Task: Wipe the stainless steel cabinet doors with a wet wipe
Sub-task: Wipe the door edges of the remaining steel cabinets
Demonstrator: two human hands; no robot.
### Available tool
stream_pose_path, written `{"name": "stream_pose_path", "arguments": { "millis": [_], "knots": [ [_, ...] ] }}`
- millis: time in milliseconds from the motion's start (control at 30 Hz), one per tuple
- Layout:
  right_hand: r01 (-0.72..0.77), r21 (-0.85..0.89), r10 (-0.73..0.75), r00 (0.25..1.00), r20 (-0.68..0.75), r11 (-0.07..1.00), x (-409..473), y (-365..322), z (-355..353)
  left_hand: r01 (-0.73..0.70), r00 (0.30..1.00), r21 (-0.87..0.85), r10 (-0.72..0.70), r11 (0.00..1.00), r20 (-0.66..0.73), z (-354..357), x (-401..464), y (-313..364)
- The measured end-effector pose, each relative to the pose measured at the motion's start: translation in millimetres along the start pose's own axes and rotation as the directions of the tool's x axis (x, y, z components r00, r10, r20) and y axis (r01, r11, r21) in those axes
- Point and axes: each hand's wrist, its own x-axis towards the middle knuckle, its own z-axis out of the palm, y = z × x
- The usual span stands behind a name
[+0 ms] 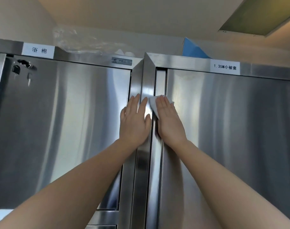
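Two bare forearms reach up to a pair of stainless steel cabinets standing side by side. The left hand (134, 120) lies flat with its fingers straight and slightly spread, palm against the vertical frame strip (145, 156) where the two cabinets meet, grasping nothing. The right hand (168, 119) is also flat, its straight fingers pressing a white wet wipe (153, 104) against the left edge of the right cabinet door (232, 129); the wipe shows beyond the fingertips and along the thumb side, and part of it lies hidden under the palm. The two hands sit just beside each other, apart by a narrow band of steel.

The left cabinet door (66, 121) carries a lock (25, 63) near its upper left corner, with a small black key fob (16, 69) hanging from it. A white paper label (38, 50) is stuck on the top rail above this door, and another label (225, 66) above the right one. On top of the cabinets rest what looks like a crumpled clear plastic bag (73, 40) and a blue box (194, 50).
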Motion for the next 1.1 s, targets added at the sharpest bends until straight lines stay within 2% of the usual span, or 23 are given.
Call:
{"name": "stream_pose_path", "arguments": {
  "millis": [67,133,200,267,367,567,800,967,1100],
  "knots": [
    [-0.106,0.079,0.110,0.993,-0.040,0.991,12.7,0.9,-19.1,-0.025,1.000,0.001,0.025,1.000,-0.017,6.9,11.0,4.3],
    [-0.139,0.033,0.141,0.987,-0.080,0.990,27.2,7.7,-32.6,-0.050,0.999,0.007,0.050,0.999,-0.019,14.9,21.3,7.9],
    [-0.050,-0.020,0.048,0.997,-0.060,0.999,34.4,8.7,-38.3,-0.045,0.999,0.009,0.045,0.999,-0.017,22.6,29.1,9.3],
    [0.092,-0.083,-0.089,0.995,0.041,0.992,31.8,14.4,-28.6,-0.032,0.999,0.013,0.033,0.999,-0.032,29.3,32.8,7.6],
    [0.173,-0.151,-0.162,0.983,0.081,0.973,16.9,24.4,-9.7,-0.068,0.994,0.017,0.070,0.998,-0.084,40.2,30.5,-0.9],
    [0.150,-0.159,-0.151,0.988,0.003,0.976,1.1,18.9,5.0,-0.079,0.986,0.042,0.084,0.996,-0.146,55.2,28.0,-9.7],
    [0.185,-0.263,-0.197,0.980,-0.017,0.947,-10.5,16.3,10.5,-0.078,0.987,0.019,0.080,0.997,-0.139,55.8,26.1,-11.4],
    [0.231,-0.347,-0.229,0.972,0.046,0.909,-6.3,20.1,5.9,-0.067,0.989,0.025,0.070,0.997,-0.128,55.8,26.4,-10.6],
    [0.195,-0.425,-0.157,0.980,0.124,0.884,48.0,27.9,-11.2,-0.074,0.986,0.047,0.080,0.996,-0.147,56.5,25.8,-10.9]
  ]
}}
